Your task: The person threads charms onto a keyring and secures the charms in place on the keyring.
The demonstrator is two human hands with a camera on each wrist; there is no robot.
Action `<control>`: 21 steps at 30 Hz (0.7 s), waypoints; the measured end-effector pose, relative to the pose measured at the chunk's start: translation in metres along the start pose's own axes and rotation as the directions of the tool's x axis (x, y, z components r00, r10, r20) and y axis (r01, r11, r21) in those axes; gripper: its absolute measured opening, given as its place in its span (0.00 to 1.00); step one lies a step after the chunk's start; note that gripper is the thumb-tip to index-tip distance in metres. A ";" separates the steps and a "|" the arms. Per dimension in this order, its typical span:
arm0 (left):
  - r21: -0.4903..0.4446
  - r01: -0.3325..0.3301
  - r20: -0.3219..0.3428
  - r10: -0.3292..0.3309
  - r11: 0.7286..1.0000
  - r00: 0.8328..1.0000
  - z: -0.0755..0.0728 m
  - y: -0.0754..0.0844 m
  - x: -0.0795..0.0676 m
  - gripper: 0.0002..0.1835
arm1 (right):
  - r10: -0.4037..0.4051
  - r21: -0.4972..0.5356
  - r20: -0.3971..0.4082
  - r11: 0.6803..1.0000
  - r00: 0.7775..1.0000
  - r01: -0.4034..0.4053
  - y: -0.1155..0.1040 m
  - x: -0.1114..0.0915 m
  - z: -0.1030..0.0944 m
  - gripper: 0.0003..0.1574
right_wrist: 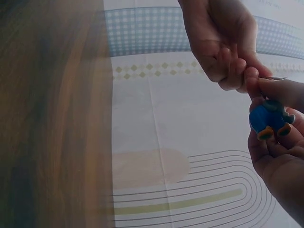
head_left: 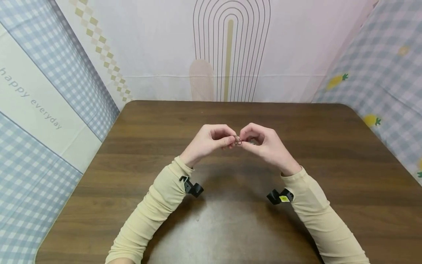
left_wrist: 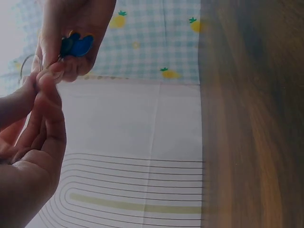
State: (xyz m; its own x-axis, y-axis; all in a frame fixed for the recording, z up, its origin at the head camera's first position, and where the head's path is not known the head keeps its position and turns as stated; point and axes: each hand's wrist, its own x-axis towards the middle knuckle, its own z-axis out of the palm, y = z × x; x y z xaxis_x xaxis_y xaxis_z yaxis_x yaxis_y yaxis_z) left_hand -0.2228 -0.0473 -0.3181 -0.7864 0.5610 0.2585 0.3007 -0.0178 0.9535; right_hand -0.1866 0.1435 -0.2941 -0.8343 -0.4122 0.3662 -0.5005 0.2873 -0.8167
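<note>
Nearest the head camera are your left sleeve (head_left: 155, 205) and right sleeve (head_left: 318, 211), both pale yellow, each bearing a black wrist unit (head_left: 194, 188) on its inner side. Both forearms angle inward, so that your left hand (head_left: 207, 141) and right hand (head_left: 268, 145) meet fingertip to fingertip, raised over the brown worktop (head_left: 237, 229). Each grip is closed to a narrow pinch, thumb against forefinger, and the two appear to share one thin metal ring (head_left: 237, 139); that opposed hold presumably gives you purchase on a part too slight for one hand to steady. Blue figure (right_wrist: 266, 118), with orange feet, sits below your right thumb, in front of the curled fingers of that hand, likely tucked there so it does not swing across the ring. Your own fingertips are the chief obstruction: they cover most of the ring, and you should note that neither its gap nor its join to the figure can be made out. Around the worktop stand a white printed cloth (head_left: 158, 44) behind and checked cloths (head_left: 369, 69) at both sides, all well apart from your hands and no hindrance to them.
</note>
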 end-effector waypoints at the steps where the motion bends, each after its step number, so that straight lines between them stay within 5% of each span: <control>1: -0.008 -0.003 -0.011 0.003 1.000 1.000 0.001 0.000 0.000 0.07 | -0.005 0.000 -0.010 1.000 1.000 0.005 0.001 0.000 0.000 0.07; 7: -0.081 -0.008 -0.055 0.003 0.997 0.998 0.006 -0.003 0.001 0.10 | -0.064 -0.080 -0.056 0.995 0.996 0.060 -0.001 -0.002 0.000 0.05; 14: -0.151 0.034 -0.034 -0.039 0.988 0.999 0.009 -0.005 0.004 0.14 | -0.147 -0.243 -0.118 0.963 0.982 0.115 -0.006 -0.003 0.001 0.05; 21: -0.024 0.061 -0.082 -0.063 0.998 0.995 0.012 -0.003 0.003 0.16 | -0.215 -0.353 -0.167 0.924 0.962 0.145 0.014 -0.001 0.002 0.05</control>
State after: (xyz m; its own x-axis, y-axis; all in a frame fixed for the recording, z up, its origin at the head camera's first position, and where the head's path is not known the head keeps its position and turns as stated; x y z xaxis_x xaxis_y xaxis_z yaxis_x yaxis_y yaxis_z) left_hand -0.2197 -0.0351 -0.3220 -0.8456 0.4909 0.2098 0.2391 -0.0031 0.9710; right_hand -0.1922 0.1458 -0.3067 -0.7337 -0.3142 0.6025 -0.6656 0.5107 -0.5442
